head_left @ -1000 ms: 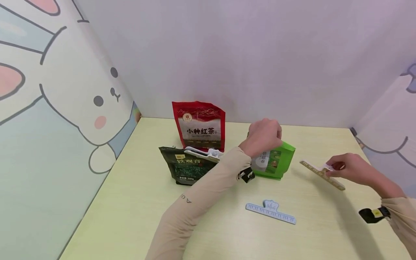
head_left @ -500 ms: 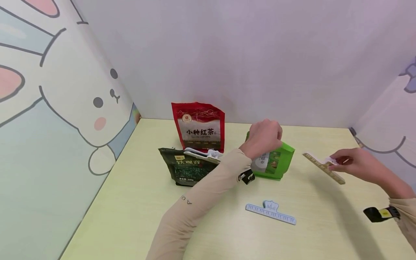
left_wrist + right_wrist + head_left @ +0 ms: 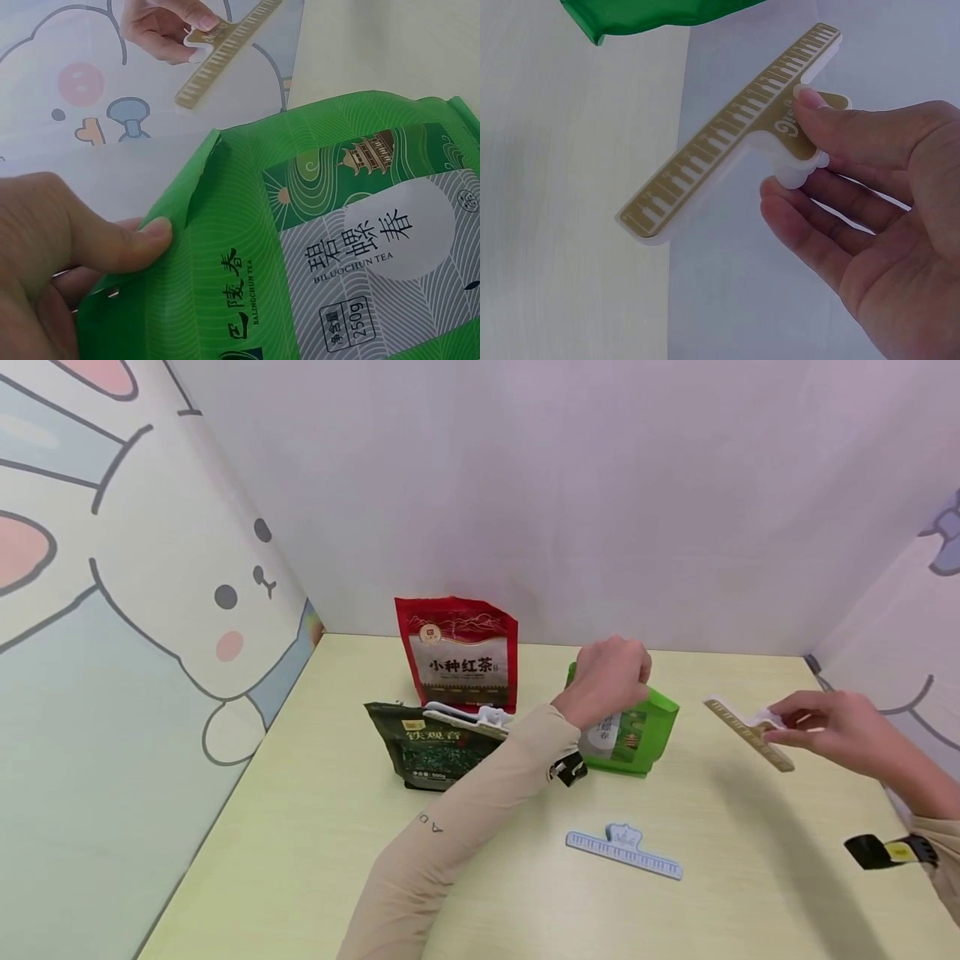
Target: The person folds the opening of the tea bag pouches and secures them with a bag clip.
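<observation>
The blue clip (image 3: 624, 853) lies on the table (image 3: 525, 893) in front of the green tea bag (image 3: 648, 731). Your right hand (image 3: 836, 731) pinches the gold clip (image 3: 748, 735) by its handle, thumb against fingers, above the table, to the right of the green tea bag and apart from it. Your left hand (image 3: 611, 672) pinches that bag's upper edge. The black bag (image 3: 435, 752), with a white clip (image 3: 472, 720) across its top, stands left of the green tea bag; the red bag (image 3: 461, 652) stands behind and left of it.
</observation>
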`<move>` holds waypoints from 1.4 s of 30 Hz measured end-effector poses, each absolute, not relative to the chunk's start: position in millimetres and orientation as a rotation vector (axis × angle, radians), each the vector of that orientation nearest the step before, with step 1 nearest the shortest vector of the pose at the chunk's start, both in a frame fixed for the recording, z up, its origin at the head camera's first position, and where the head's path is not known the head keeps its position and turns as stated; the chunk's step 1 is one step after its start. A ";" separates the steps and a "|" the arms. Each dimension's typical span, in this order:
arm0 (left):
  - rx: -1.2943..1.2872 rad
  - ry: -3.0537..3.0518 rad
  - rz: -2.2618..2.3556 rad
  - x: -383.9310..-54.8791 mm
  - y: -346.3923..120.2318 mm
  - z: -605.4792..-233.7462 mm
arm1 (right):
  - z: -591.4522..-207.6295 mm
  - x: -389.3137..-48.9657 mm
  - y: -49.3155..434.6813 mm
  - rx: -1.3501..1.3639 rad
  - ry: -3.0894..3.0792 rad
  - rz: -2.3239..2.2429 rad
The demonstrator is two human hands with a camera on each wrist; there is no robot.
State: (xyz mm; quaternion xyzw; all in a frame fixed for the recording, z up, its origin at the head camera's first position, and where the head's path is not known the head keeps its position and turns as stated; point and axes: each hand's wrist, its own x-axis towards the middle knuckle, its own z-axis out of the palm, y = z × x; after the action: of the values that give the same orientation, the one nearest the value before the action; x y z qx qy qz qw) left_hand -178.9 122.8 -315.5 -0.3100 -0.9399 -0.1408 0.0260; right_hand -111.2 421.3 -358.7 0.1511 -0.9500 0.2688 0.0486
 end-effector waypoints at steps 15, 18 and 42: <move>-0.957 -2.917 -0.451 -180.3 122.6 -317.0 | -343.2 -113.1 408.4 0.507 -2.838 0.761; -0.962 -2.916 -0.454 -180.0 122.4 -317.5 | -340.9 -113.8 406.3 0.512 -2.838 0.733; -0.975 -2.937 -0.467 -180.5 119.2 -316.8 | -331.2 -123.1 387.3 0.632 -2.768 0.641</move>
State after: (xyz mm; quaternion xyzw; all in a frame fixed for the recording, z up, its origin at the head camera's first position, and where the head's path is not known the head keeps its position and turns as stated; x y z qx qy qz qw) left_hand -180.5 119.2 -316.8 -0.3116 -0.9384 -0.1491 0.0060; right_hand -123.1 387.3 -331.2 0.2157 -0.9446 0.2188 0.1153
